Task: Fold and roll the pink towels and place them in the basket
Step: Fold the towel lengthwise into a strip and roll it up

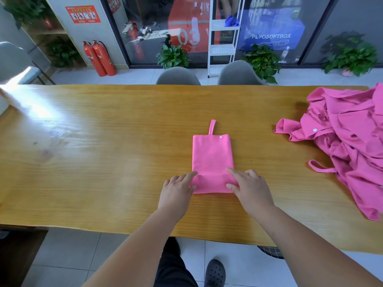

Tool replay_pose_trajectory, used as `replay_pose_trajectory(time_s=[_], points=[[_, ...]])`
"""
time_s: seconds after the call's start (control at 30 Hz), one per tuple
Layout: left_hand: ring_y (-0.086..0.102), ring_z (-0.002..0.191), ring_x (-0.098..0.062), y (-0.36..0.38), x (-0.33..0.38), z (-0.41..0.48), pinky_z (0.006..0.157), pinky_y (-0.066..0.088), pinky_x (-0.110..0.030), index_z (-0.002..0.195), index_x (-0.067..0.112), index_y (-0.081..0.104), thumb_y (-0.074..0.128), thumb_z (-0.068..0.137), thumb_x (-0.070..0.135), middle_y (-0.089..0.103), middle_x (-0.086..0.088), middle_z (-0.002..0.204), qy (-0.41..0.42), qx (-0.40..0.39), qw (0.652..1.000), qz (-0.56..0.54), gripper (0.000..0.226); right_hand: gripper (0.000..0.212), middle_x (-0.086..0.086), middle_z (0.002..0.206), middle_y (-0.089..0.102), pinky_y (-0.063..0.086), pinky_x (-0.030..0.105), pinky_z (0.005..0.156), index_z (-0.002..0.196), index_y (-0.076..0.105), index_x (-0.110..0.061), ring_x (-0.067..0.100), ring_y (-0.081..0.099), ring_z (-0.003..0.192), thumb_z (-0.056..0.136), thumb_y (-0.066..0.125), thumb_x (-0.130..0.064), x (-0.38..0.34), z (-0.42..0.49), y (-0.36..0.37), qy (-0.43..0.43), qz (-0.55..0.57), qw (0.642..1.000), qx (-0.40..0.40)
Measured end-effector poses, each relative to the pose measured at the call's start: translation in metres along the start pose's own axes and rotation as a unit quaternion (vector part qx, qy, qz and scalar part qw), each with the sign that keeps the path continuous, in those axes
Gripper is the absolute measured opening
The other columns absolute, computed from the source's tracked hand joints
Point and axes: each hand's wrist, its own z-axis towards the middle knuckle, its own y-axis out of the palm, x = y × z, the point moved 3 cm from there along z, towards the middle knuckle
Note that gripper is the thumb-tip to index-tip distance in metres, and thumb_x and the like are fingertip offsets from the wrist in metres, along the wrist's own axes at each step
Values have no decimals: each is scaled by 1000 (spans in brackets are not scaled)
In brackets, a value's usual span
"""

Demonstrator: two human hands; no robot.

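Mid-frame, left hand (177,188) and right hand (249,188), apart, press flat-fingered on one folded towel (212,156) (rolling barely begun); pile (352,137) at right waits.

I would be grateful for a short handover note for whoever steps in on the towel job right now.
Left hand: fingers fairly straight, resting on the left end of the folded towel's near flap.
Right hand: the same on the right end.
The towel lies as a narrow strip mid-table, loop pointing away, near end turned over once.
Done: folding; the roll is barely begun.
Left: finish the roll, place it in the basket (not plainly in view), then the pile of pink towels at the right.
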Motion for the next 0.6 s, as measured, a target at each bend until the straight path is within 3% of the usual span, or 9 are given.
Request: replay_pose_trajectory(time_s=[0.1,0.17,0.23,0.33,0.4,0.6], points=[[52,126,-17,-4,3,8,97,42,-34,138,37,49,49,110,32,65,18,129,2,0,1000,6,28,31,-17,146,55,49,37,93,132,64,-37,17,50,122,102,61,-42,-5,-1,4,-1,5,998,67],[46,138,-19,-2,4,8,100,43,-36,135,35,54,52,109,30,61,15,142,11,8,999,46,27,25,-18,136,60,50,37,86,124,72,-35,16,53,112,100,63,-39,-6,-4,9,-9,-11,994,107],[40,144,-22,0,5,4,104,44,-39,139,34,54,53,108,35,52,13,154,17,17,997,70,31,32,-22,133,62,50,36,83,130,70,-37,13,51,106,100,62,-44,-4,-7,13,-25,-17,993,112],[33,148,-21,3,6,-2,112,41,-39,155,32,41,59,103,47,40,14,161,20,-11,997,68,57,56,-24,143,56,49,34,87,146,57,-39,12,49,108,94,68,-56,1,-9,11,-45,-35,996,62],[31,150,-19,3,6,-2,115,38,-37,160,32,30,65,100,45,34,14,165,22,-27,997,74,71,65,-25,149,51,48,33,92,152,49,-42,12,48,114,92,73,-53,3,-5,6,-37,-44,998,26],[51,132,-18,-8,3,19,108,41,-36,154,34,38,67,102,36,52,13,151,1,-43,999,25,59,61,-24,149,52,49,34,98,150,50,-42,16,51,127,95,75,-39,0,11,-7,1,50,998,-30]])
